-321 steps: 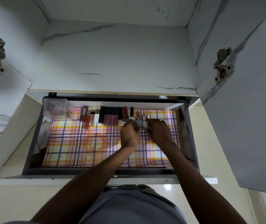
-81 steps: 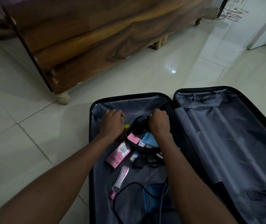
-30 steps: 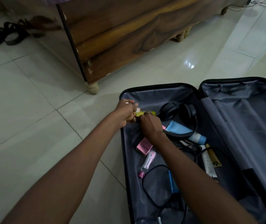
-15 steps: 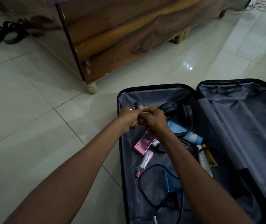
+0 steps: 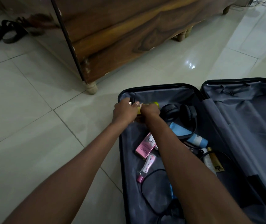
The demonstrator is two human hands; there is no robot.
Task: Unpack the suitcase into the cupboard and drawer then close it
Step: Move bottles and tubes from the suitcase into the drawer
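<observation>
Clutching small slim tubes, left hand (image 5: 125, 111), right hand (image 5: 150, 109) curled, over grey-lined hard suitcase (image 5: 161, 94)

Grey-lined suitcase (image 5: 161, 96); pink box (image 5: 145, 147); black headphones (image 5: 177, 113).

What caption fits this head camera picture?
Both hands, left hand and right hand, gather small yellow items at the open suitcase's far corner.

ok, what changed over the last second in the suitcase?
Both hands moved from the middle of the left compartment toward its far left corner. The left hand and right hand still grip small cosmetics, a yellow tube among them. The headphones, pink Pond's box and open suitcase stayed put.
</observation>
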